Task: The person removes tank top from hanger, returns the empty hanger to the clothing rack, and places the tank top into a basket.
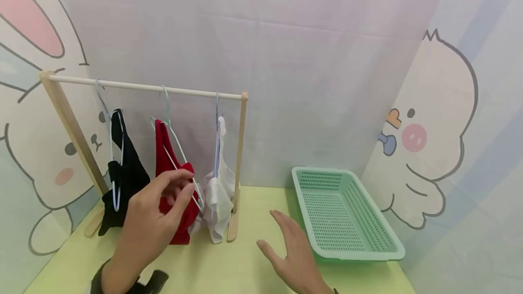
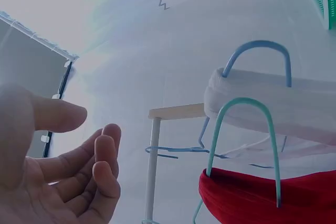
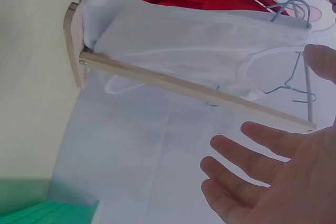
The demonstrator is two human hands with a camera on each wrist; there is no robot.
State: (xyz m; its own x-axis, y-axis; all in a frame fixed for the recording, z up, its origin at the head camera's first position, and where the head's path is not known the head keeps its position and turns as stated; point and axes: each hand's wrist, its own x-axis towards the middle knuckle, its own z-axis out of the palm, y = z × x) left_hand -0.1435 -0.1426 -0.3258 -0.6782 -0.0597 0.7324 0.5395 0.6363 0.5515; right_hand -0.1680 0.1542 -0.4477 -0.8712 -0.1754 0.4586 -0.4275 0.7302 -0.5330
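Observation:
My left hand [image 1: 151, 214] is in front of a red garment [image 1: 189, 219] and holds nothing. Its fingers are loosely bent; in the left wrist view a gap separates thumb and fingertips, with the red cloth off to the side. My right hand [image 1: 292, 253] hovers between the rack and the basket, fingers extended and spread, touching nothing. From a wooden rack [image 1: 135, 86] hang a black garment [image 1: 132, 162], the red one on a mint-green hanger [image 2: 269, 124], and a white garment [image 1: 224, 185] on a blue hanger [image 2: 257, 44]. The left hand hides part of the red garment.
A green perforated plastic basket [image 1: 399, 255] stands on the right of the yellow tabletop [image 1: 261, 203]. One wooden rack post [image 1: 241, 144] stands just right of the white garment. Cartoon-printed curtains [image 1: 269, 58] enclose the back and sides.

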